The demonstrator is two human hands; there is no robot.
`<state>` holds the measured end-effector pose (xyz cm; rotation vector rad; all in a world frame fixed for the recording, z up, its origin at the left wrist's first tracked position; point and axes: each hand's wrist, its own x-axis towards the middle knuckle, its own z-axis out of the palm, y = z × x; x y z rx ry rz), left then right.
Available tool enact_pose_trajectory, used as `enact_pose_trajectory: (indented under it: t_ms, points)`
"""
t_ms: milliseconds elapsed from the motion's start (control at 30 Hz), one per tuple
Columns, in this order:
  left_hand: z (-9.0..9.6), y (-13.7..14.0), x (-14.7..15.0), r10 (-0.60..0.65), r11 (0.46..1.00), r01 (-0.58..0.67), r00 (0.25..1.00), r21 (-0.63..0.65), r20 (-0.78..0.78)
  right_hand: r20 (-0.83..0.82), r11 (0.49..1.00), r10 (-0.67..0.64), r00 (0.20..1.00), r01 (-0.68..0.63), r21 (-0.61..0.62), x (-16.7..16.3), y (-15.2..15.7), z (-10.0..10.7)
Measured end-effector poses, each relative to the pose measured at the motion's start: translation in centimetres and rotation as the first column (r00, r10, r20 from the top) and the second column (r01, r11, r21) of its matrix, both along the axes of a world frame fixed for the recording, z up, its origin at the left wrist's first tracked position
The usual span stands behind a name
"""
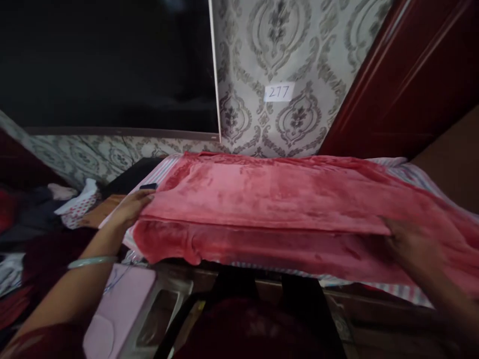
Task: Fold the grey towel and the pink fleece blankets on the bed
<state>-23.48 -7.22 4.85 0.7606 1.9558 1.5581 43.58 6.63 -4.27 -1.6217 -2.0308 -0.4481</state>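
Note:
A pink plush blanket (262,194) lies spread in layers across a surface in front of me, over a striped cloth (411,174). Its near upper edge is raised a little above a lower layer (239,247) of the same fabric. My left hand (130,207), with a pale bangle on the wrist, is closed on the left corner of that edge. Farther right, my right hand (409,244) pinches the same edge and is somewhat blurred. The edge runs nearly straight between both hands. Beyond my left fingers sits a small dark object (148,186).
A large dark screen (112,65) stands behind on the left, beside patterned wallpaper with a paper label (279,91) reading 277. A dark red wooden panel (404,75) rises at right. Clothes (78,204) are piled at left. Below is a pink box-like object (123,304).

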Motion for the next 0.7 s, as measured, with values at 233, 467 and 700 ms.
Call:
enact_pose_trajectory:
  t_ms: [233,467,700]
  points:
    - [-5.8,-1.5,-1.5,-0.031,0.99,0.023,0.998,-0.138,-0.052,-0.055,0.993,0.064,0.996,-0.069,-0.097,1.0,-2.0,-3.3]
    - [-6.9,-2.5,-3.0,-0.121,0.976,0.081,0.974,-0.203,-0.193,0.106,0.978,0.15,0.983,-0.132,-0.163,2.1,-3.4,-2.1]
    - [-7.5,-1.6,-3.4,-0.168,0.946,0.093,0.96,-0.312,-0.223,0.002,0.931,0.224,0.975,-0.213,-0.298,4.1,-2.0,-5.4]
